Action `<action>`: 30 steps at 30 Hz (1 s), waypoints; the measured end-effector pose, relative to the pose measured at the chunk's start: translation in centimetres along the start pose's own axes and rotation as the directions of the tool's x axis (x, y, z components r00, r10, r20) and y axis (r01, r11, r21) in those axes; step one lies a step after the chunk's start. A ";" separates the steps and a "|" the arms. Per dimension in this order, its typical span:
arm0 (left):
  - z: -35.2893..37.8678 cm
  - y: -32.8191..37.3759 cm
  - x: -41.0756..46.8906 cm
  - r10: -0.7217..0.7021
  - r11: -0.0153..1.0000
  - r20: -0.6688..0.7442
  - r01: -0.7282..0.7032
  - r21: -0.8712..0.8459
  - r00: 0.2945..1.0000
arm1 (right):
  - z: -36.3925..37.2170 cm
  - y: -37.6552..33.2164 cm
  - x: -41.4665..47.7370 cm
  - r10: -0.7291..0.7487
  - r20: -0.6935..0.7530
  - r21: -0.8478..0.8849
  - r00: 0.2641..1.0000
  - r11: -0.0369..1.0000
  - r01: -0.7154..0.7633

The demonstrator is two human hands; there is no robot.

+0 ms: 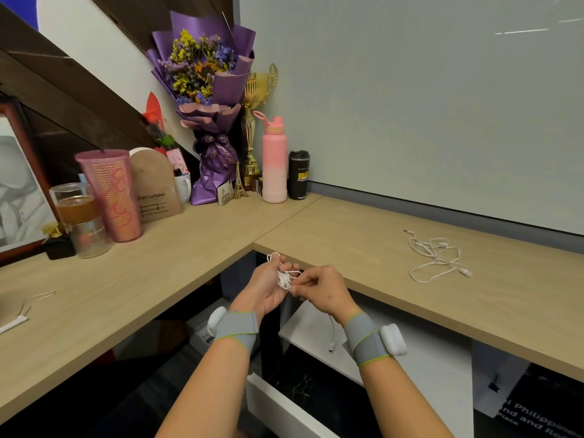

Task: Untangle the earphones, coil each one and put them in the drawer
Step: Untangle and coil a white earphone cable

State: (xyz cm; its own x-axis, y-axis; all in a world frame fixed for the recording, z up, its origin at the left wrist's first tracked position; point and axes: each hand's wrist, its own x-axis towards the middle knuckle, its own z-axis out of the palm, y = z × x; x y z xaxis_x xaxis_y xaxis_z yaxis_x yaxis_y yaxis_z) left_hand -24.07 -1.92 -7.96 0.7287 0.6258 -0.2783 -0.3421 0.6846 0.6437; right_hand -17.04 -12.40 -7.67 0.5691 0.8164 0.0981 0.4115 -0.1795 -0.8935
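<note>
The left hand [268,289] serves as a spool, a white earphone [284,278] looped in thin turns round its curled fingers, while the right hand [325,290] close beside pinches the free cable, seemingly to feed the next turn, plug [331,346] dangling below. The second earphone [437,257] lies tangled on the counter [363,235] well to the right; the drawer [284,406] stands open beneath

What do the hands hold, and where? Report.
One white earphone: the left hand holds its coiled loops, the right hand pinches the cord beside the coil.
</note>
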 end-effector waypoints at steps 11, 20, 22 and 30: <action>-1.4 1.1 0.8 -0.056 0.979 -0.029 0.049 -0.197 0.998 | -3.4 -3.0 -1.4 0.004 0.429 -0.248 0.903 0.962 0.113; 0.2 1.3 -2.2 -0.229 0.765 0.166 0.072 0.641 0.959 | -4.5 -3.9 0.5 -0.186 0.041 -0.139 0.982 0.972 0.190; 0.4 1.6 -2.7 -0.291 0.718 0.181 0.090 0.690 0.939 | -4.7 -3.8 0.9 -0.207 0.008 -0.143 0.978 0.968 0.206; 0.6 1.7 -3.8 -0.379 0.640 0.227 0.077 0.764 0.897 | -4.7 -2.7 1.3 -0.242 0.064 -0.102 0.968 0.963 0.248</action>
State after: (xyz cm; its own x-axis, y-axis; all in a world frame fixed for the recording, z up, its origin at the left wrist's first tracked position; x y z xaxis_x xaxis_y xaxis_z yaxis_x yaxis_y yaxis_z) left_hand -27.09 -3.37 -5.40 0.9178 0.2177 -0.3319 0.2907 0.2010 0.9355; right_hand -14.01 -13.45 -3.10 0.4055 0.8691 0.2834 0.6100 -0.0264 -0.7919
